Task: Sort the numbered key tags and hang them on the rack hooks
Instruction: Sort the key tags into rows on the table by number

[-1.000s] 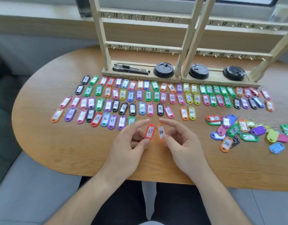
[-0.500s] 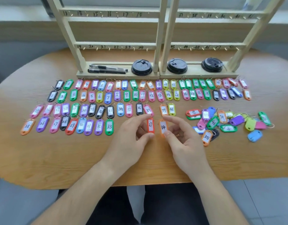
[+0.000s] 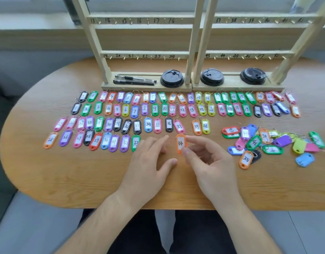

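My right hand (image 3: 209, 162) pinches an orange key tag marked 34 (image 3: 180, 143) upright just above the table. My left hand (image 3: 148, 158) lies beside it over the wood with fingers stretched forward, and no tag shows in it. Several coloured numbered tags lie in four sorted rows (image 3: 158, 109) across the table. A loose pile of unsorted tags (image 3: 267, 142) sits to the right, with an orange tag 38 (image 3: 245, 159) at its near edge. Two wooden racks (image 3: 192, 52) with numbered hooks stand at the back, and nothing hangs on the hooks in view.
The rack bases hold two black pens (image 3: 134, 80) and three black cup lids (image 3: 172, 78). The oval wooden table (image 3: 84, 176) has its front edge near my forearms. A window sill runs behind the racks.
The red tag 37 that my left hand held is out of sight, and that hand has spread flat. My right hand still holds tag 34. The camera has tilted down and closer.
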